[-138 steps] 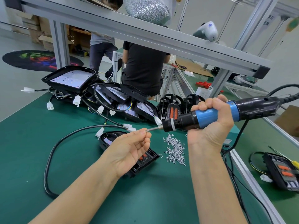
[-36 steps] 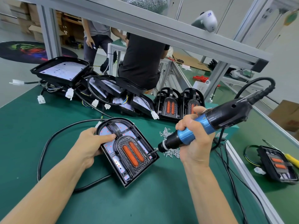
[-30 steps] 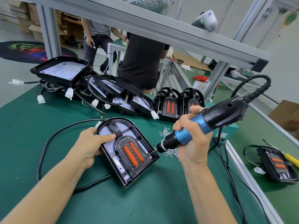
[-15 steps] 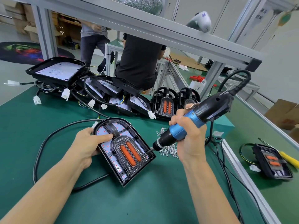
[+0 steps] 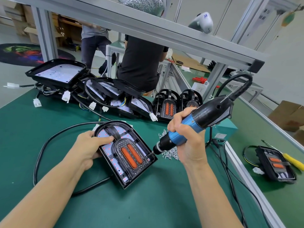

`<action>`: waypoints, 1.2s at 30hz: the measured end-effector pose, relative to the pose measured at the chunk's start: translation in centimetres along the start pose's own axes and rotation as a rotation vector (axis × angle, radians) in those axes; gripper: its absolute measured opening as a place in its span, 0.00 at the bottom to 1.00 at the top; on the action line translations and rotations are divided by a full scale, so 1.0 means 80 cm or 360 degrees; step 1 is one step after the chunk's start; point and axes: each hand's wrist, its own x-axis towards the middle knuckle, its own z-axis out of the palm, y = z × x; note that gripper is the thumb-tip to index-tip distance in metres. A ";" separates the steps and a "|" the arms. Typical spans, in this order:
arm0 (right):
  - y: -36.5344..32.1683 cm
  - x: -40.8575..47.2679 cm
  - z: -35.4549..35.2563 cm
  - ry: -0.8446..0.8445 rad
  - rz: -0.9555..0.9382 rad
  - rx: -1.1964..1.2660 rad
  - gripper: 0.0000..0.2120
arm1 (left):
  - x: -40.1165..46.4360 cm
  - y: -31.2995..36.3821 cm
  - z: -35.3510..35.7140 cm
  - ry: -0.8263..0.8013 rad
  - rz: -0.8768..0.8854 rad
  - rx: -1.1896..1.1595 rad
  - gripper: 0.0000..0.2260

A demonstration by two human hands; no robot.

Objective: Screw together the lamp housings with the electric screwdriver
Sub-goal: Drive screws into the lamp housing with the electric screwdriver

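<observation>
Two people (image 5: 139,63) beyond green bench (image 5: 148,203)

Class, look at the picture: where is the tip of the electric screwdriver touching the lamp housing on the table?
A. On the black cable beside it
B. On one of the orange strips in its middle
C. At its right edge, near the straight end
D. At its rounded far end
C: the electric screwdriver in the right hand meets the lamp housing at its right edge, beside the loose screws.
</observation>
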 end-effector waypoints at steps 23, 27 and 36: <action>-0.020 0.013 -0.028 0.0775 -0.0260 0.0243 0.13 | -0.012 -0.025 -0.028 0.0441 0.0497 0.1336 0.23; -0.027 0.009 -0.034 0.0848 -0.0234 0.0270 0.13 | -0.025 0.006 -0.022 0.0486 0.0706 0.1408 0.21; -0.038 0.002 -0.041 0.0924 -0.0066 0.0202 0.12 | -0.040 0.045 0.138 -0.0578 0.1389 0.2011 0.06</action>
